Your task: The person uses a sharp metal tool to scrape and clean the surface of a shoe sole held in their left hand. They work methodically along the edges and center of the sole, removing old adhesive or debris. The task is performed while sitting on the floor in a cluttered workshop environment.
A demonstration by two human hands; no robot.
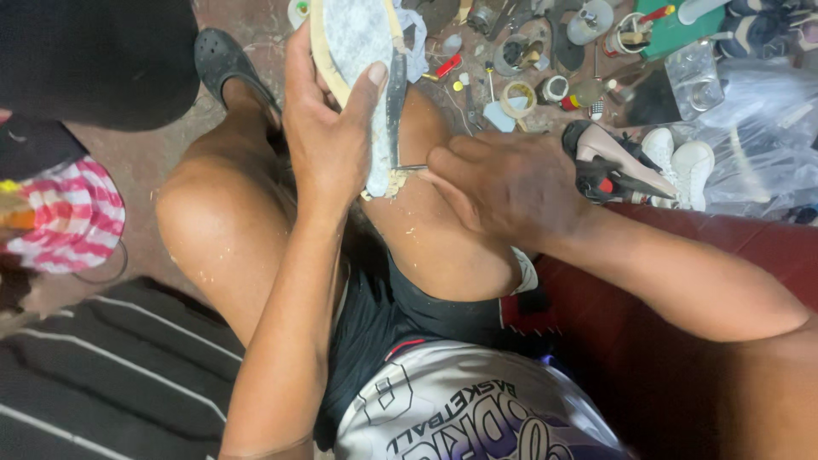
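My left hand grips a shoe held sole-up over my knees, thumb pressed on its pale grey sole. My right hand is closed around a thin metal tool whose tip sits at the heel end of the sole, where yellowish crumbs of old glue cling. More crumbs lie scattered on my bare legs. The tool's handle is hidden inside my fist.
A dark clog is on my foot at the upper left. Small tools, tape rolls and tins litter the floor ahead. A heeled shoe, white sneakers and clear plastic bags lie right. A red-striped cloth sits left.
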